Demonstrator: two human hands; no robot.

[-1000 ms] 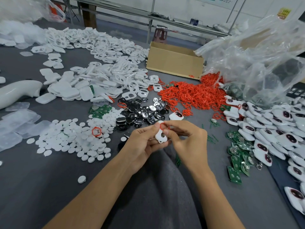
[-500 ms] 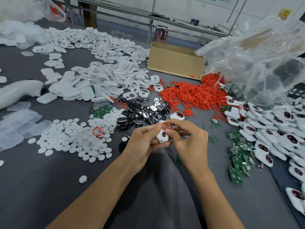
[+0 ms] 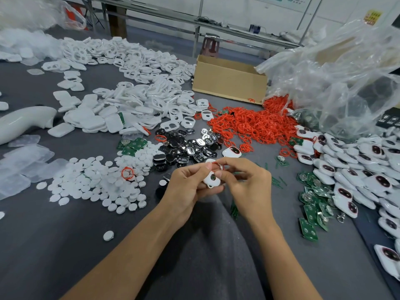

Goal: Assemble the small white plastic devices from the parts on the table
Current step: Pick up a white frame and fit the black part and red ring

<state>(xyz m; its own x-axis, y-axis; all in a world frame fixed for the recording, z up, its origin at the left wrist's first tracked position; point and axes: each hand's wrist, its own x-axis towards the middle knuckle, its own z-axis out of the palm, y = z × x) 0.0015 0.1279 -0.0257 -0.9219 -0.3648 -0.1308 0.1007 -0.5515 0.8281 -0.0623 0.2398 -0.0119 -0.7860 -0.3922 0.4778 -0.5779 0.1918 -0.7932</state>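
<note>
we hold a white shell (image 3: pixel 211 180) over the desk (image 3: pixel 65 234), left hand (image 3: pixel 186 187) gripping it, right hand (image 3: pixel 246 185) pinching a red ring (image 3: pixel 216 164) at its far end.

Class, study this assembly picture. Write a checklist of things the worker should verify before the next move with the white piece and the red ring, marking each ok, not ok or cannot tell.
1. The left hand grips the small white plastic shell: ok.
2. The right hand pinches the thin red rubber ring at the shell's top: ok.
3. The ring is seated all round: cannot tell, fingers cover it.
4. The heap of loose red rings lies just beyond the hands: ok.
5. The green circuit boards lie to the right on the grey table: ok.
</note>
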